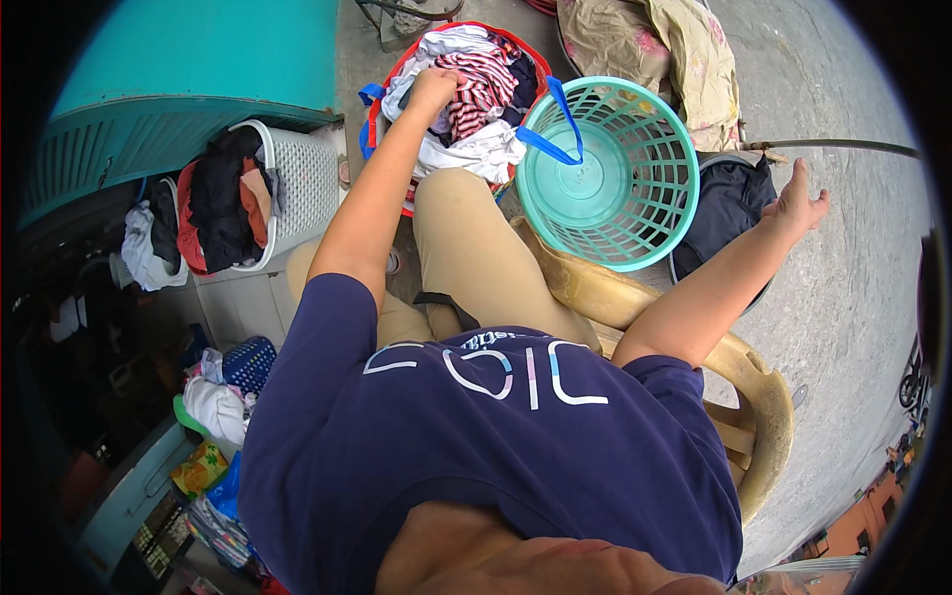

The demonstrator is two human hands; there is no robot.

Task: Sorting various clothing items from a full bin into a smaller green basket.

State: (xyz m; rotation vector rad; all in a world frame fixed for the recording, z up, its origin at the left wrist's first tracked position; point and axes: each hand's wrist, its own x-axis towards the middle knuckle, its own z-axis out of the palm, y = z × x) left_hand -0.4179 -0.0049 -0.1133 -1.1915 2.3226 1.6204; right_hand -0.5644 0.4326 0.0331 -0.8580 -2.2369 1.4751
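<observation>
My left hand (433, 93) is over a red-rimmed bag (537, 50) heaped with clothes, its fingers closed on a red, white and black striped garment (487, 80). White garments (476, 152) and dark ones lie around that striped cloth. Held out to the right, my right hand (797, 202) is empty with its fingers apart. Nearest to it is a dark basin holding black cloth (725, 197). Between my arms stands a turquoise plastic laundry basket (587, 182) with no clothes inside; a blue bag strap (571, 123) hangs over its rim.
A white basket (309, 182) of dark and red clothes lies at left beside a teal metal door (201, 56). Floral cloth (699, 71) covers something ahead. I sit on a worn plastic armchair (770, 439). More clothes (212, 409) and a blue perforated basket (251, 364) are at lower left.
</observation>
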